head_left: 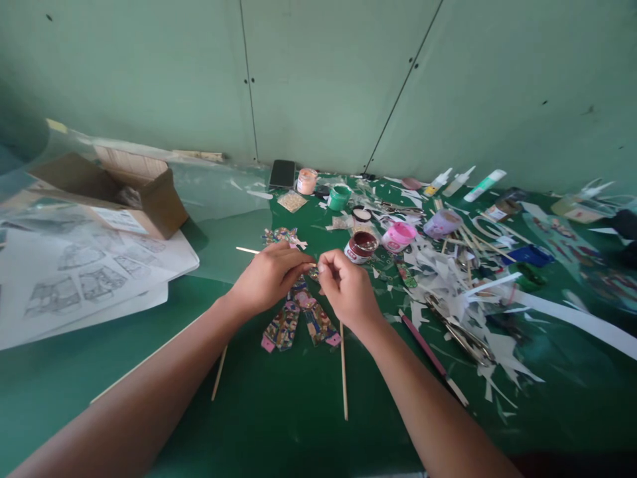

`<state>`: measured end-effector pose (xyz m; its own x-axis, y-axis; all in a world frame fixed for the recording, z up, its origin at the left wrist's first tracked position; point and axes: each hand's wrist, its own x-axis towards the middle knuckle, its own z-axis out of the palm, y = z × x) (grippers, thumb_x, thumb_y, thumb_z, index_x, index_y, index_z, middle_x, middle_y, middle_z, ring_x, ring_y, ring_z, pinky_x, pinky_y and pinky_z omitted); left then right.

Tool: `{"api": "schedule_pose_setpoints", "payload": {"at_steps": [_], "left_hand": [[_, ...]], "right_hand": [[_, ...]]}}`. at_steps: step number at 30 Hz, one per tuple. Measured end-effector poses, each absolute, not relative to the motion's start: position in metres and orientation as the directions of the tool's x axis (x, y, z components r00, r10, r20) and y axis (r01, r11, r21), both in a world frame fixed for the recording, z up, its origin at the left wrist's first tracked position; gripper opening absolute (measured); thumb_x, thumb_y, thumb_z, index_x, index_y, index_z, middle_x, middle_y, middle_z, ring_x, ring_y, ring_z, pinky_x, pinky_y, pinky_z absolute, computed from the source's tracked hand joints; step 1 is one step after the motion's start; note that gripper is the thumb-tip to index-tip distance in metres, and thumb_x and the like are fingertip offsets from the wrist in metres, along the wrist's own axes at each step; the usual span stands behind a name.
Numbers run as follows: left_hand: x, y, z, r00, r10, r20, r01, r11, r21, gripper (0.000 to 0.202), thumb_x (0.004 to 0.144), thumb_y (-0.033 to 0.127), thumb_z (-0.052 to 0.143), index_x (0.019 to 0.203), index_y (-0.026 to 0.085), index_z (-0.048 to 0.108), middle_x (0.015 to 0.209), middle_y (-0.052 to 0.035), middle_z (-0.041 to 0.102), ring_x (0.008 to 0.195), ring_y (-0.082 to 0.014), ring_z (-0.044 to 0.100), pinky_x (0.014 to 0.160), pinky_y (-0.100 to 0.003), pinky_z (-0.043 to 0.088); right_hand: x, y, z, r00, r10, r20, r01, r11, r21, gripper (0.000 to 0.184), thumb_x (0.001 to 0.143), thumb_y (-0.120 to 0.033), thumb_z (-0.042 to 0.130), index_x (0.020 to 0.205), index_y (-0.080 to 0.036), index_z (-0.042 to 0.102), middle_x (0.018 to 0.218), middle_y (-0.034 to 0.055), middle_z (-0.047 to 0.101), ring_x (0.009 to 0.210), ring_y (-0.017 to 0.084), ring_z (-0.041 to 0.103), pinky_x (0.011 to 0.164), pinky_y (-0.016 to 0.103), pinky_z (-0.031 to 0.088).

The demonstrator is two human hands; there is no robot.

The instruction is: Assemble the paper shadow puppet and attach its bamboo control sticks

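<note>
My left hand (269, 275) and my right hand (348, 289) meet over a colourful painted paper puppet (298, 318) lying on the green table (279, 425). Both hands pinch at the puppet's middle, fingertips nearly touching; the small part between them is hidden. The puppet's head (281, 236) shows beyond my left hand and its two legs spread toward me. Thin wooden sticks (343, 372) run from under the hands toward me.
Small paint pots, dark red (361, 247), pink (399, 236) and green (339, 197), stand beyond my hands. White paper scraps (448, 279), scissors (460, 332) and glue bottles (485, 184) litter the right. A cardboard box (124, 192) and printed sheets (84, 272) lie at left.
</note>
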<state>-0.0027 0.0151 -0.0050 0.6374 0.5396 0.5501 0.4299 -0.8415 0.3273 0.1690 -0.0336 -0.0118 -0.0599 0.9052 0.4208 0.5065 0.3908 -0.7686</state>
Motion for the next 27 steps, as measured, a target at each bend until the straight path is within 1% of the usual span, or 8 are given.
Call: {"api": "schedule_pose_setpoints", "payload": {"at_steps": [4, 7, 12, 14, 20, 23, 25, 27], "left_hand": [[-0.0023, 0.0138, -0.0138, 0.562, 0.542, 0.624, 0.457, -0.833, 0.312, 0.022, 0.096, 0.028, 0.053, 0.1, 0.019, 0.072, 0.082, -0.0032, 0.074, 0.072, -0.0142, 0.064, 0.067, -0.026, 0.048], [-0.0011, 0.0127, -0.0125, 0.566, 0.541, 0.622, 0.457, -0.834, 0.31, 0.021, 0.096, 0.027, 0.053, 0.101, 0.019, 0.072, 0.081, -0.0031, 0.074, 0.072, -0.0145, 0.063, 0.066, -0.025, 0.048], [-0.0002, 0.0131, -0.006, 0.619, 0.569, 0.541, 0.478, -0.82, 0.316, 0.027, 0.099, 0.026, 0.045, 0.101, 0.015, 0.07, 0.084, -0.0061, 0.073, 0.076, -0.0168, 0.063, 0.068, -0.028, 0.048], [-0.0015, 0.0139, -0.0086, 0.612, 0.569, 0.549, 0.482, -0.819, 0.311, 0.028, 0.099, 0.027, 0.045, 0.099, 0.016, 0.071, 0.082, -0.0057, 0.073, 0.075, -0.0163, 0.063, 0.067, -0.027, 0.049], [-0.0033, 0.0143, -0.0142, 0.581, 0.537, 0.611, 0.484, -0.832, 0.271, 0.023, 0.096, 0.026, 0.051, 0.106, 0.021, 0.072, 0.086, -0.003, 0.075, 0.076, -0.0156, 0.066, 0.068, -0.026, 0.05], [-0.0013, 0.0137, -0.0104, 0.605, 0.575, 0.551, 0.513, -0.811, 0.283, 0.027, 0.098, 0.026, 0.048, 0.11, 0.018, 0.07, 0.091, -0.006, 0.075, 0.081, -0.0187, 0.066, 0.07, -0.029, 0.051], [-0.0006, 0.0135, -0.0097, 0.608, 0.6, 0.52, 0.525, -0.795, 0.304, 0.029, 0.098, 0.027, 0.045, 0.107, 0.015, 0.07, 0.09, -0.0076, 0.074, 0.081, -0.0192, 0.067, 0.071, -0.03, 0.052], [-0.001, 0.0133, -0.0118, 0.595, 0.6, 0.535, 0.528, -0.793, 0.304, 0.029, 0.098, 0.028, 0.046, 0.102, 0.015, 0.072, 0.086, -0.007, 0.074, 0.079, -0.0181, 0.067, 0.071, -0.029, 0.052]], "right_hand": [[0.1688, -0.033, -0.0142, -0.02, 0.936, 0.352, 0.45, 0.323, -0.832, 0.009, 0.086, -0.028, 0.042, 0.079, -0.023, 0.045, 0.058, -0.0042, 0.05, 0.052, 0.014, 0.056, 0.053, 0.023, 0.041], [0.1682, -0.0322, -0.014, -0.02, 0.961, 0.275, 0.368, 0.263, -0.892, 0.012, 0.087, -0.032, 0.042, 0.079, -0.023, 0.045, 0.056, -0.0055, 0.048, 0.047, 0.013, 0.055, 0.05, 0.023, 0.042], [0.1689, -0.0311, -0.0126, -0.003, 0.943, 0.332, 0.437, 0.3, -0.848, 0.011, 0.086, -0.031, 0.044, 0.079, -0.023, 0.047, 0.058, -0.0047, 0.047, 0.051, 0.013, 0.054, 0.052, 0.023, 0.042], [0.1697, -0.031, -0.0129, -0.007, 0.945, 0.326, 0.433, 0.297, -0.851, 0.011, 0.085, -0.031, 0.045, 0.079, -0.023, 0.046, 0.057, -0.0049, 0.047, 0.051, 0.013, 0.055, 0.052, 0.024, 0.041], [0.1709, -0.0293, -0.0139, -0.044, 0.982, 0.185, 0.21, 0.191, -0.959, 0.019, 0.086, -0.04, 0.046, 0.077, -0.023, 0.047, 0.053, -0.0073, 0.045, 0.043, 0.012, 0.053, 0.047, 0.024, 0.044], [0.1704, -0.0293, -0.0136, 0.002, 0.973, 0.232, 0.308, 0.22, -0.925, 0.017, 0.086, -0.038, 0.047, 0.078, -0.022, 0.049, 0.053, -0.0068, 0.046, 0.044, 0.012, 0.053, 0.048, 0.024, 0.043], [0.1701, -0.0297, -0.0139, 0.016, 0.963, 0.271, 0.374, 0.245, -0.894, 0.015, 0.086, -0.036, 0.047, 0.079, -0.022, 0.049, 0.054, -0.0065, 0.046, 0.045, 0.013, 0.054, 0.049, 0.024, 0.042], [0.17, -0.0297, -0.015, 0.007, 0.963, 0.269, 0.371, 0.247, -0.895, 0.015, 0.086, -0.035, 0.047, 0.079, -0.022, 0.048, 0.054, -0.0068, 0.046, 0.045, 0.012, 0.055, 0.048, 0.023, 0.04]]}}
